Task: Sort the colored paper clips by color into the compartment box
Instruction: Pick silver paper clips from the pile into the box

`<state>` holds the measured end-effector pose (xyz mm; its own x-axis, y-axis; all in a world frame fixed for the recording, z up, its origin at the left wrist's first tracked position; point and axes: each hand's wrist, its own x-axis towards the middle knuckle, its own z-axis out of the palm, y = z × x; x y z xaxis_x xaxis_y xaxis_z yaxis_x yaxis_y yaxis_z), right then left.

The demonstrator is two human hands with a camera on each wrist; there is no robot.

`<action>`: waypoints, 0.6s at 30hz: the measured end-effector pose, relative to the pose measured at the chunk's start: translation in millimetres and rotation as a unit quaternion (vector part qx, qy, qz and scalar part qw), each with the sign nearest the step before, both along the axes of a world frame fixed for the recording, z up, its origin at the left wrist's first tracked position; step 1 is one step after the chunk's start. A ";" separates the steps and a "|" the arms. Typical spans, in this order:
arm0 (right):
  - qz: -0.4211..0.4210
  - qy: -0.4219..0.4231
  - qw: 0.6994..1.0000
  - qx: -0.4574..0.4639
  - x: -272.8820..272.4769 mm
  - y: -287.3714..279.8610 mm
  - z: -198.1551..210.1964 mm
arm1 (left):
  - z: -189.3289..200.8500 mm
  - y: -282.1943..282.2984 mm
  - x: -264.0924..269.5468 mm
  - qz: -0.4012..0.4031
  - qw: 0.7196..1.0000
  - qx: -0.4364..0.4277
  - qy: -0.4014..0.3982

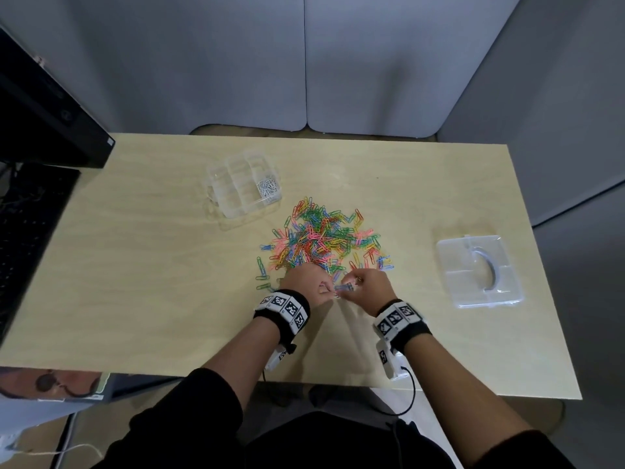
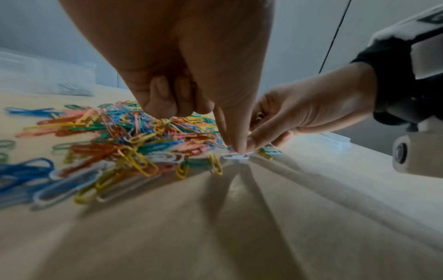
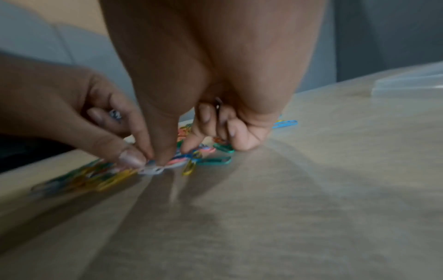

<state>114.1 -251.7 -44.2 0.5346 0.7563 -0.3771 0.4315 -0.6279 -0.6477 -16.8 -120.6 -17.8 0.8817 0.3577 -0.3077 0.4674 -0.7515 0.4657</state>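
Toward the worktop's far-left corner, the compartment box (image 1: 244,184) is seen holding white clips in one compartment. At centre lies the mixed paper-clip pile (image 1: 321,240). At its near edge, a white clip (image 2: 236,156) is pinched by the left hand (image 1: 306,282) and right hand (image 1: 370,286) together, presumably for separation. Bare worktop (image 1: 152,265) is left open toward the box; the lid (image 1: 480,270) lies near the right edge.

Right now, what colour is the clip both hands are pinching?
White. The white clip shows best in the left wrist view, at the fingertips of the left hand and right hand.
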 end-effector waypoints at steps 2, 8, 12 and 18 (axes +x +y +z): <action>0.030 -0.036 0.999 -0.007 -2.9 3.7 -3.6 | -4.9 -4.3 2.4 -0.004 1.000 -0.005 0.009; -0.038 0.028 0.999 0.027 10.9 -3.1 -0.2 | -11.8 -3.3 7.7 0.008 0.999 -0.021 0.032; -0.105 0.002 0.993 0.045 21.5 -14.7 3.0 | -12.3 -4.0 4.3 0.022 0.998 -0.050 0.031; 0.022 -0.050 0.998 0.010 1.2 -11.6 2.1 | -10.6 -6.2 -3.2 0.122 0.989 -0.083 -0.010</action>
